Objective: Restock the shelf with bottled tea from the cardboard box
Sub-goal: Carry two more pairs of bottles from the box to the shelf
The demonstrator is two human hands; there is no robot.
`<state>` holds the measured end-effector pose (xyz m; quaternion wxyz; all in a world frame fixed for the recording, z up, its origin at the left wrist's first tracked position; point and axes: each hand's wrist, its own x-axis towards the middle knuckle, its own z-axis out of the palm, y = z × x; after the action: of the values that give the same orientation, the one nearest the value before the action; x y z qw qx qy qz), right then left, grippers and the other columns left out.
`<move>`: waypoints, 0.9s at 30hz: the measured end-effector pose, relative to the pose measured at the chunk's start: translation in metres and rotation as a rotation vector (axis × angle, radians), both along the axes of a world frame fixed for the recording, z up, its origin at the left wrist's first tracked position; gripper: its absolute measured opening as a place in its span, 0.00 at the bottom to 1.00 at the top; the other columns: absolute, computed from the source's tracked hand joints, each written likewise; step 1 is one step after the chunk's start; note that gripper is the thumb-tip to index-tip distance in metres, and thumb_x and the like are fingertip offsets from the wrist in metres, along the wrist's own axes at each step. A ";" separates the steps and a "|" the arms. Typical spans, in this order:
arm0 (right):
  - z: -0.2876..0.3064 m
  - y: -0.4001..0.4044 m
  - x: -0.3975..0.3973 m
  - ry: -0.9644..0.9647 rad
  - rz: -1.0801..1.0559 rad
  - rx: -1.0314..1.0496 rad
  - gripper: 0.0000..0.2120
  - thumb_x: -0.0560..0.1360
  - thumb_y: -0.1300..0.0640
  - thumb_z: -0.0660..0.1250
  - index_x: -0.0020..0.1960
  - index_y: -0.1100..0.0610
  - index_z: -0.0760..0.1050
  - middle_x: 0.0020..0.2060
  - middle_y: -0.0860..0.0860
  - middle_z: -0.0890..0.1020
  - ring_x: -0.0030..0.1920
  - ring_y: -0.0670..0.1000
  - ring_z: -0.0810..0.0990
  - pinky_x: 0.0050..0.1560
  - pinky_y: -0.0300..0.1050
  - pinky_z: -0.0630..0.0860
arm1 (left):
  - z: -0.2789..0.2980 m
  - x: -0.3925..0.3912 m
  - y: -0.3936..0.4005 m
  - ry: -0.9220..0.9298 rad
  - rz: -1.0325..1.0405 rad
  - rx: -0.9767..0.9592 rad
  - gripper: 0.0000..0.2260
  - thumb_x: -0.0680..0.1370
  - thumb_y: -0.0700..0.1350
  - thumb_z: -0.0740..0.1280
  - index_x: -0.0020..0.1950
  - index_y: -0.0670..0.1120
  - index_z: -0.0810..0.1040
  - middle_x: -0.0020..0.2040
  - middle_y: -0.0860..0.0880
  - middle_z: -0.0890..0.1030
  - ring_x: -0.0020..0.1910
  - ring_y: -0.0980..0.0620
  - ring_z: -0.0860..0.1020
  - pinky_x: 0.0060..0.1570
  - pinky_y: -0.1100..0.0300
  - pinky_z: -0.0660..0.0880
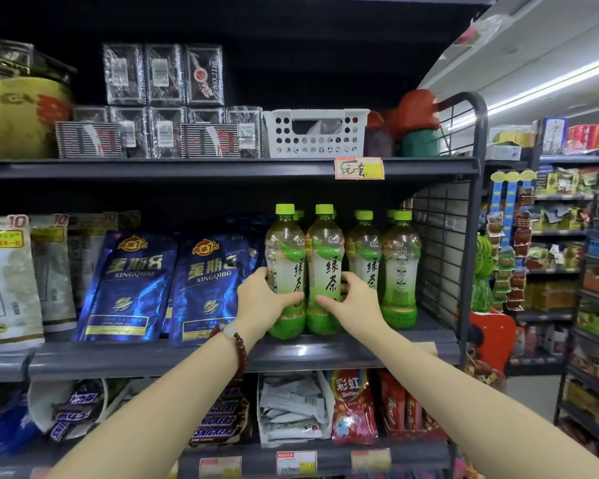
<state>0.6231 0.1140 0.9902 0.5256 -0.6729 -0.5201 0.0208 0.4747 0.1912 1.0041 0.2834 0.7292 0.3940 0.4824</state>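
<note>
Several green tea bottles with lime caps stand at the right end of the middle shelf (360, 350). My left hand (261, 299) grips the front left bottle (286, 257) around its lower half. Beside it, my right hand (351, 299) grips the second front bottle (325, 257). Both bottles stand upright at the shelf's front edge, touching each other. More bottles (400, 267) stand to their right and behind them. No cardboard box is in view.
Blue snack bags (132, 285) fill the shelf left of the bottles. A wire grid panel (440, 243) closes the shelf's right end. A white basket (315, 133) sits on the shelf above, candy (353, 406) on the one below. An aisle runs along the right.
</note>
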 end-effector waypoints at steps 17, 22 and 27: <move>-0.015 0.019 -0.003 0.005 -0.054 -0.019 0.36 0.70 0.50 0.73 0.72 0.58 0.63 0.63 0.54 0.77 0.62 0.51 0.74 0.54 0.36 0.65 | -0.019 0.018 0.019 -0.019 0.147 0.034 0.31 0.60 0.51 0.80 0.55 0.43 0.69 0.52 0.44 0.78 0.51 0.46 0.77 0.48 0.54 0.75; -0.018 0.017 0.001 -0.010 -0.048 -0.010 0.34 0.71 0.52 0.72 0.72 0.58 0.63 0.59 0.52 0.79 0.50 0.40 0.69 0.47 0.23 0.65 | -0.022 0.021 0.020 -0.033 0.126 0.053 0.32 0.60 0.51 0.80 0.58 0.43 0.70 0.54 0.45 0.79 0.53 0.46 0.77 0.50 0.54 0.76; -0.019 0.022 0.004 -0.018 -0.058 -0.012 0.32 0.72 0.51 0.71 0.72 0.58 0.64 0.59 0.51 0.79 0.49 0.43 0.73 0.52 0.37 0.69 | -0.024 0.018 0.027 -0.031 0.077 0.047 0.32 0.60 0.53 0.79 0.58 0.44 0.71 0.51 0.49 0.78 0.51 0.49 0.77 0.47 0.58 0.74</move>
<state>0.6270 0.1356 0.9708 0.5172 -0.6909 -0.5051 0.0026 0.4923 0.2182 0.9802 0.2535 0.7123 0.4058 0.5136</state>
